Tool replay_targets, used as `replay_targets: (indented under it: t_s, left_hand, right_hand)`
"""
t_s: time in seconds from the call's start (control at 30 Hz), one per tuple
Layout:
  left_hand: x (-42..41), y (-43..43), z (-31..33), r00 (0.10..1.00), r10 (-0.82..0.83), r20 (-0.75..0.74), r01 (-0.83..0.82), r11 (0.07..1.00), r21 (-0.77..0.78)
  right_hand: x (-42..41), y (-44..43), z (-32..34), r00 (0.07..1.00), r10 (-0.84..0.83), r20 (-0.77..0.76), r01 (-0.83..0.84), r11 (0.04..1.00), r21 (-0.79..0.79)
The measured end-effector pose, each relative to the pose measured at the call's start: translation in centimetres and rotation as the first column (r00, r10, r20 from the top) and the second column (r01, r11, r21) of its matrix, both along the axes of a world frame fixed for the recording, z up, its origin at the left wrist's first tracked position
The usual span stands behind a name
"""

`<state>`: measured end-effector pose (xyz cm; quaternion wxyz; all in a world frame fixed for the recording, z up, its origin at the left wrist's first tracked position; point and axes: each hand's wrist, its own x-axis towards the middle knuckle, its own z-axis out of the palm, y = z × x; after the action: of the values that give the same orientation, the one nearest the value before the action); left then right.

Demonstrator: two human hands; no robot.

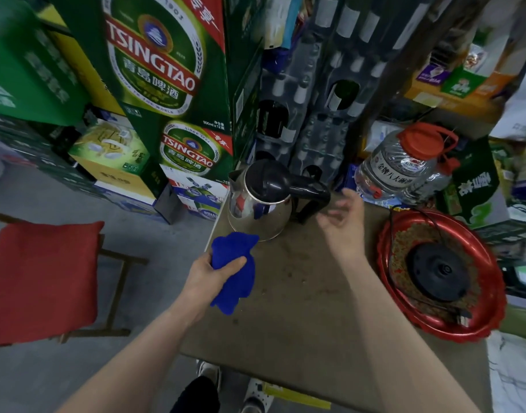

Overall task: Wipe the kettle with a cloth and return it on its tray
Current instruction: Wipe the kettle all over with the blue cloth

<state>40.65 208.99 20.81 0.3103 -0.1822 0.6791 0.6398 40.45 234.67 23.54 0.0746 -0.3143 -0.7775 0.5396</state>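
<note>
The steel kettle point(260, 201) stands at the far left of the brown worktop point(300, 317), not on its tray. Its black lid is down, so I cannot tell if there is water inside; if there is, it will be heavy. The shiny metal side looks hard, smooth and slippery, so the best place to hold it is the black handle point(312, 192), which sticks out to the right. The right hand point(342, 216) is near that handle with its fingers spread loose, holding nothing and not touching the kettle. The left hand point(209, 275) has its fingers wrapped round a blue cloth point(233, 269), just in front of the kettle. The cloth looks soft and floppy and should be light, so it can bend round the kettle's curved side. The red tray point(452, 330) sits at the right of the worktop, well apart from the kettle. In it lies the round black kettle base point(440, 271) with its cord. Behind the tray is a big clear jug point(404, 171) with a red cap; what is in it I cannot tell.
</note>
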Motion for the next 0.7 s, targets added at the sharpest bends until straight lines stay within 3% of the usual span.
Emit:
replay_targets:
  t_s: [0.17, 0.3, 0.4, 0.47, 0.57, 0.63, 0.7]
  left_hand:
    - [-2.7, -1.9, -0.7, 0.994, 0.102, -0.048, -0.103, 0.994, -0.022]
    - [-3.3, -2.4, -0.2, 0.974, 0.149, -0.172, -0.170, 0.979, -0.112]
    - [-3.5, -1.9, 1.7, 0.909, 0.208, -0.361, -0.293, 0.935, -0.200]
    - [-3.9, -0.7, 3.8, 0.857, 0.197, -0.476, -0.325, 0.924, -0.203]
    - [-5.0, 2.3, 7.6, 0.756, 0.101, -0.646, -0.284, 0.941, -0.185]
    - [-5.6, 4.9, 10.4, 0.626, -0.064, -0.777, -0.208, 0.947, -0.246]
    - [-5.4, 8.1, 12.9, 0.465, -0.314, -0.828, -0.097, 0.912, -0.400]
  right_hand:
    - [-3.8, 2.1, -1.2, 0.947, 0.255, 0.195, -0.260, 0.966, -0.001]
    - [-4.0, 0.5, -0.4, 0.950, 0.303, 0.074, -0.304, 0.953, 0.004]
    - [-4.6, -2.7, 0.8, 0.983, 0.134, -0.122, -0.150, 0.980, -0.128]
    - [-5.1, -3.8, 2.6, 0.980, 0.000, -0.197, -0.024, 0.993, -0.120]
    - [-4.4, -2.7, 6.2, 0.974, -0.046, -0.221, 0.041, 0.999, -0.026]
    - [-3.4, -1.3, 9.0, 0.966, -0.038, -0.257, 0.043, 0.999, 0.014]
    - [-2.8, 0.0, 12.2, 0.952, -0.017, -0.306, 0.041, 0.997, 0.072]
